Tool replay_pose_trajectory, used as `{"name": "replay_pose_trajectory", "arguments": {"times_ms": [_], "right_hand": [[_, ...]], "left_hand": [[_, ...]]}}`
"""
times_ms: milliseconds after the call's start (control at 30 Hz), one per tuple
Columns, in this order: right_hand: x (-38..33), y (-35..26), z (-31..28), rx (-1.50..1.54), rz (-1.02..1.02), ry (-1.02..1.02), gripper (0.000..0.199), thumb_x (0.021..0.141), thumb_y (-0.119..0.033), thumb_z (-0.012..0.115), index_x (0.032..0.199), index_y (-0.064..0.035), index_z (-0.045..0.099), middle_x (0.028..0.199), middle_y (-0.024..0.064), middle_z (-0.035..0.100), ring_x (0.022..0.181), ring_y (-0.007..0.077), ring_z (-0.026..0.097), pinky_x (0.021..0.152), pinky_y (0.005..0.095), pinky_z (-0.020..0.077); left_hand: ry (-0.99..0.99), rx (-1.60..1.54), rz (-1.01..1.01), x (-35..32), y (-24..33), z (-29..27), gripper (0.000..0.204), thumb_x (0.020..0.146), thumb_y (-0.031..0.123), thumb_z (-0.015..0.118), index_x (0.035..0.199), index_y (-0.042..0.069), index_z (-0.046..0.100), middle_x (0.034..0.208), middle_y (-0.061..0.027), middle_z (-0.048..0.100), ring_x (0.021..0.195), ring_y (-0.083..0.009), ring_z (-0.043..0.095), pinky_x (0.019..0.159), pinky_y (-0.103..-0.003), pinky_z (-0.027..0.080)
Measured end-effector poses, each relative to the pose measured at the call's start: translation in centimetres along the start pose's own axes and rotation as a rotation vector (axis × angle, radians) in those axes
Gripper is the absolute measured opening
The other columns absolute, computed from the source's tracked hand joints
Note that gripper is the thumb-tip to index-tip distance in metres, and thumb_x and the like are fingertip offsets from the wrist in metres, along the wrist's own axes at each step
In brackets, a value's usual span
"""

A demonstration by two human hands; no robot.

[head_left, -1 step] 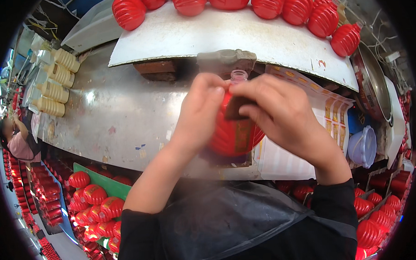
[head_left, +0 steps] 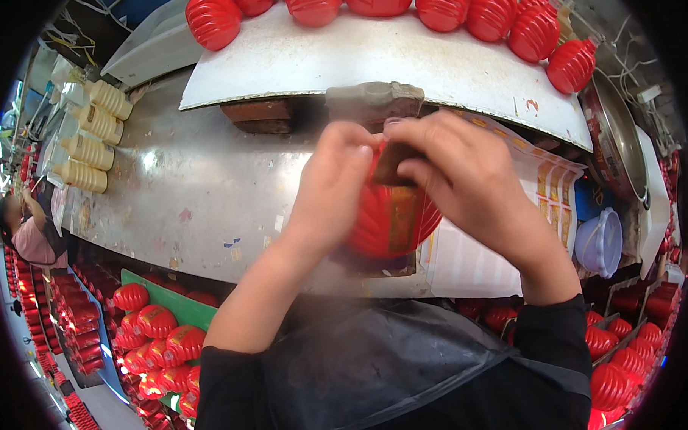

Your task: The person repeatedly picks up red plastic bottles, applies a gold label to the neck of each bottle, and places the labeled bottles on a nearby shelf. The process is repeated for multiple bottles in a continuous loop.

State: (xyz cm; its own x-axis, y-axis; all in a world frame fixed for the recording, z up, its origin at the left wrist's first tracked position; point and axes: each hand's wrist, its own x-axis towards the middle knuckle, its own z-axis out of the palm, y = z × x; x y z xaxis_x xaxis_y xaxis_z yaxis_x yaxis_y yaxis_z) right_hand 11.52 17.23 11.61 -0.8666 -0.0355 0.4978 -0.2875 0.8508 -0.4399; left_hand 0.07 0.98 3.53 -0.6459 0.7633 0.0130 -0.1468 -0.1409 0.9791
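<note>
A red ribbed bottle (head_left: 369,231) stands in front of me at the table's near edge, a gold label (head_left: 402,222) on its side. My left hand (head_left: 333,174) is closed on the bottle's upper left, thumb and fingers near the neck. Pinched in my right hand (head_left: 463,165) is a small flat dark brown piece (head_left: 392,166), pressed to the bottle's shoulder just above the label. My two hands hide the neck and most of the upper part.
Behind the bottle is a white board (head_left: 301,61), with several red bottles (head_left: 491,13) along its far side. A label sheet (head_left: 474,260) lies at right, near a pale purple basin (head_left: 599,242). Cream bottles (head_left: 92,152) stand far left. Red bottles fill a green crate (head_left: 134,283); another person (head_left: 34,229) is beyond.
My right hand and the brown piece have moved slightly up and away along the bottle. The clear bottle neck that showed between my hands is now covered.
</note>
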Motion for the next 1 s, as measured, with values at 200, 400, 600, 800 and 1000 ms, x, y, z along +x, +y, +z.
{"name": "replay_pose_trajectory", "arguments": {"times_ms": [200, 400, 600, 800, 1000], "right_hand": [[-0.5, 1.2, -0.3, 0.034, -0.061, 0.037, 0.037, 0.082, 0.003, 0.077, 0.118, -0.0024, 0.070, 0.098, 0.0146, 0.072, 0.085, 0.0317, 0.072, 0.073, 0.0383, 0.0580], [-2.5, 1.5, 0.3, -0.120, 0.045, 0.022, 0.040, 0.084, 0.007, 0.076, 0.123, -0.0002, 0.068, 0.113, 0.0191, 0.072, 0.100, 0.0360, 0.072, 0.087, 0.0401, 0.0580], [-4.9, 2.3, 0.8, -0.334, -0.289, 0.271, 0.028, 0.090, 0.010, 0.075, 0.116, 0.0014, 0.069, 0.107, 0.0185, 0.075, 0.097, 0.0351, 0.074, 0.087, 0.0408, 0.0610], [-8.7, -0.6, 2.6, -0.115, -0.537, -0.002, 0.035, 0.089, 0.008, 0.073, 0.121, -0.0031, 0.067, 0.109, 0.0192, 0.073, 0.093, 0.0403, 0.071, 0.086, 0.0506, 0.0587], [-5.3, -3.2, 2.6, -0.246, -0.343, 0.252, 0.024, 0.094, 0.006, 0.070, 0.118, 0.0030, 0.068, 0.107, 0.0192, 0.074, 0.095, 0.0377, 0.072, 0.083, 0.0443, 0.0592]], "left_hand": [[-0.052, 0.025, 0.045, -0.1, 0.3, -0.1, 0.019, 0.112, 0.018, 0.053, 0.125, 0.005, 0.052, 0.116, -0.0042, 0.064, 0.110, -0.0085, 0.058, 0.098, -0.026, 0.048], [-0.077, 0.310, 0.140, 1.9, 1.3, 0.9, 0.045, 0.100, 0.035, 0.072, 0.128, 0.003, 0.060, 0.103, -0.0131, 0.075, 0.098, -0.0226, 0.072, 0.089, -0.036, 0.056], [-0.179, 0.347, 0.253, 1.5, 2.0, 0.6, 0.042, 0.090, 0.035, 0.078, 0.109, -0.001, 0.070, 0.108, -0.0182, 0.073, 0.104, -0.0310, 0.071, 0.090, -0.040, 0.055], [0.037, 0.168, 0.268, -0.8, 1.7, 1.0, 0.030, 0.094, 0.024, 0.075, 0.106, -0.002, 0.068, 0.099, -0.0161, 0.075, 0.094, -0.0270, 0.073, 0.085, -0.037, 0.055], [0.206, 0.177, 0.338, -7.5, 3.4, -1.4, 0.029, 0.095, 0.023, 0.075, 0.111, 0.000, 0.066, 0.102, -0.0151, 0.075, 0.097, -0.0253, 0.072, 0.088, -0.036, 0.055]]}}
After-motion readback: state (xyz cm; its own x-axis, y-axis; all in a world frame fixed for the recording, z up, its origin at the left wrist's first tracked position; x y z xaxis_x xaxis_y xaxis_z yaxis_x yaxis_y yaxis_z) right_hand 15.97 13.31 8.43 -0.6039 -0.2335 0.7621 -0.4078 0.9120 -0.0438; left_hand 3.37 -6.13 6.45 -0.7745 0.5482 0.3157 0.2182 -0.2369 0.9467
